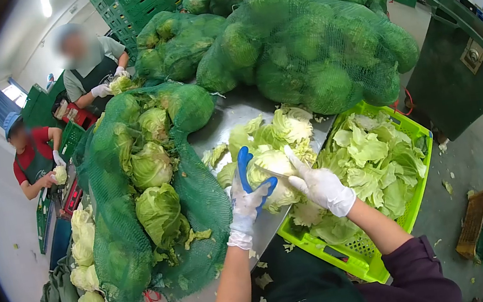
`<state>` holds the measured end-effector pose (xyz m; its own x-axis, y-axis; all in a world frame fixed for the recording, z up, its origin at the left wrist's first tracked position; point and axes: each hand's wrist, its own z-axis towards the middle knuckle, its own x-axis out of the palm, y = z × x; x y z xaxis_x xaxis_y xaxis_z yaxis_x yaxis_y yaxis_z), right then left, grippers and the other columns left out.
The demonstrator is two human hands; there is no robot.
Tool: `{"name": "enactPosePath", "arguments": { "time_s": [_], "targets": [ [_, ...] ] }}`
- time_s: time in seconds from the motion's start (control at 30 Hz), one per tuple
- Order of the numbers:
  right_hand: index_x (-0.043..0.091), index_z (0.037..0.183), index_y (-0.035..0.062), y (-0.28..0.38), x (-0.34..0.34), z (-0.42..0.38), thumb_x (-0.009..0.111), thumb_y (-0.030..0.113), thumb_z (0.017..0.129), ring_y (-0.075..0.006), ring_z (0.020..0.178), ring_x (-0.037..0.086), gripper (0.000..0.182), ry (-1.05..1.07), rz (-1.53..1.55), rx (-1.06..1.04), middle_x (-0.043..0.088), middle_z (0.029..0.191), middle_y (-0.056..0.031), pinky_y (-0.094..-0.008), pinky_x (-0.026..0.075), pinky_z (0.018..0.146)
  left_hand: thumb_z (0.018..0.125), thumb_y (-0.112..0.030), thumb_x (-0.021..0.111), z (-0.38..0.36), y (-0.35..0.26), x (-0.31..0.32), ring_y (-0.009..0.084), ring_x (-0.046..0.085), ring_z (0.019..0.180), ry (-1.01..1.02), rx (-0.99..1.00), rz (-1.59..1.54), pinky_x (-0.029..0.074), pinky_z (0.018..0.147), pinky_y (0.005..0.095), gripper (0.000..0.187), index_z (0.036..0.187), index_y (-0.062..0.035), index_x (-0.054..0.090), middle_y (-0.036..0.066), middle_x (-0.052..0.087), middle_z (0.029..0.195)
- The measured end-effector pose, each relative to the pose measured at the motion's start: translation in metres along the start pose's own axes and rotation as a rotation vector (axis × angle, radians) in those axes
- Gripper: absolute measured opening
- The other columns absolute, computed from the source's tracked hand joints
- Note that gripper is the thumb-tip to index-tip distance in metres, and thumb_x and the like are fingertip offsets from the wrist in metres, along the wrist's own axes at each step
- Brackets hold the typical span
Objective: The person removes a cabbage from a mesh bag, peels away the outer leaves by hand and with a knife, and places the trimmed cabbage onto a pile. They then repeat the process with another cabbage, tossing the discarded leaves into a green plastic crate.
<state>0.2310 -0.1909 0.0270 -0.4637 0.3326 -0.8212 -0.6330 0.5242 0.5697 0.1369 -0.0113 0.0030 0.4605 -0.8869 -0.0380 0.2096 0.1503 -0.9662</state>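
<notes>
My right hand (321,188), in a white glove, grips a knife (280,174) with its index finger stretched forward. The thin blade points left, across the near side of a pale trimmed cabbage (271,162) on the metal table (222,123). At the cabbage's left side is my left hand (248,192), open, its blue-coated thumb and index finger spread wide. Loose leaves (290,125) lie behind and around the cabbage. To the left, an opened green net sack (205,199) shows several whole cabbages (161,215).
A lime-green crate (418,200) full of cut leaves (366,161) stands at my right. Full net sacks (325,40) crowd the table's back. A dark green bin (459,71) is far right. Trimmed cabbages (84,250) line the left; two people (91,67) handle cabbages beyond.
</notes>
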Motion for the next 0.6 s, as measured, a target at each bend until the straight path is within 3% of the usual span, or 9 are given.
{"name": "enactPosePath", "arguments": {
  "time_s": [0.03,0.07,0.13,0.17,0.23,0.47,0.53,0.57,0.6],
  "targets": [
    [0.021,0.146,0.0116,-0.004,0.007,0.004,0.045,0.044,0.094,-0.0391,0.058,0.061,0.066,-0.083,-0.007,-0.023,0.062,0.068,-0.0231,-0.0469,0.050,0.057,0.070,-0.008,0.074,-0.001,-0.003,0.001,0.0193,0.044,0.121,0.007,-0.102,-0.122,0.044,0.096,0.0296,0.086,0.144,-0.0062,0.029,0.011,0.039,0.138],
    [0.021,0.146,0.0116,-0.006,0.011,0.008,0.045,0.044,0.094,-0.0391,0.058,0.061,0.066,-0.086,-0.007,-0.020,0.062,0.068,-0.0231,-0.0469,0.050,0.057,0.073,-0.011,0.074,0.001,-0.008,0.003,0.0154,0.045,0.119,0.015,-0.202,-0.245,0.047,0.092,0.0264,0.086,0.145,-0.0065,0.027,0.008,0.037,0.140],
    [0.037,0.138,0.0051,-0.007,0.017,0.018,0.047,0.045,0.093,-0.0370,0.053,0.061,0.061,-0.207,-0.094,-0.035,0.061,0.061,-0.0206,-0.0463,0.049,0.051,0.076,-0.008,0.072,0.001,-0.005,0.005,0.0128,0.048,0.114,0.001,-0.184,-0.281,0.047,0.089,0.0238,0.081,0.144,-0.0075,0.029,0.008,0.038,0.138],
    [0.037,0.138,0.0051,-0.006,0.023,0.023,0.047,0.045,0.093,-0.0370,0.053,0.061,0.061,-0.208,-0.093,-0.037,0.061,0.061,-0.0206,-0.0463,0.049,0.051,0.077,-0.007,0.070,0.001,-0.006,0.006,0.0129,0.049,0.113,-0.021,-0.192,-0.261,0.047,0.089,0.0240,0.078,0.144,-0.0071,0.030,0.008,0.038,0.138],
    [0.051,0.123,-0.0010,-0.002,0.034,0.031,0.048,0.046,0.092,-0.0357,0.049,0.060,0.057,-0.383,-0.109,-0.033,0.060,0.056,-0.0189,-0.0458,0.048,0.047,0.079,-0.006,0.068,0.003,-0.007,0.006,0.0130,0.050,0.111,-0.046,-0.198,-0.235,0.048,0.089,0.0241,0.075,0.144,-0.0067,0.030,0.008,0.038,0.137],
    [0.058,0.106,-0.0026,0.005,0.031,0.046,0.047,0.047,0.092,-0.0366,0.056,0.062,0.053,-0.388,-0.073,0.096,0.061,0.060,-0.0200,-0.0458,0.049,0.051,0.084,-0.002,0.060,0.007,-0.017,0.015,0.0131,0.055,0.104,-0.115,-0.246,-0.247,0.048,0.089,0.0247,0.065,0.142,-0.0044,0.032,0.008,0.047,0.129],
    [0.060,0.099,-0.0024,-0.006,0.027,0.059,0.045,0.050,0.092,-0.0380,0.061,0.062,0.055,-0.299,-0.079,-0.028,0.062,0.064,-0.0216,-0.0456,0.049,0.056,0.084,-0.004,0.061,0.010,-0.014,0.015,0.0130,0.056,0.102,-0.140,-0.280,-0.207,0.049,0.088,0.0250,0.061,0.140,-0.0034,0.035,0.009,0.048,0.128],
    [0.063,0.087,-0.0026,0.001,0.014,0.059,0.040,0.051,0.093,-0.0397,0.068,0.062,0.059,-0.225,-0.006,0.039,0.062,0.070,-0.0240,-0.0466,0.050,0.064,0.084,-0.005,0.062,0.009,-0.016,0.019,0.0132,0.056,0.102,-0.183,-0.282,-0.269,0.049,0.087,0.0246,0.056,0.136,-0.0018,0.041,0.009,0.050,0.125],
    [0.063,0.087,-0.0026,0.001,0.010,0.064,0.040,0.051,0.093,-0.0397,0.068,0.062,0.059,-0.228,-0.006,0.041,0.062,0.070,-0.0240,-0.0466,0.050,0.064,0.084,-0.005,0.062,0.010,-0.011,0.017,0.0132,0.056,0.102,-0.178,-0.281,-0.270,0.049,0.087,0.0246,0.056,0.136,-0.0018,0.041,0.009,0.050,0.125]
  ]
}}
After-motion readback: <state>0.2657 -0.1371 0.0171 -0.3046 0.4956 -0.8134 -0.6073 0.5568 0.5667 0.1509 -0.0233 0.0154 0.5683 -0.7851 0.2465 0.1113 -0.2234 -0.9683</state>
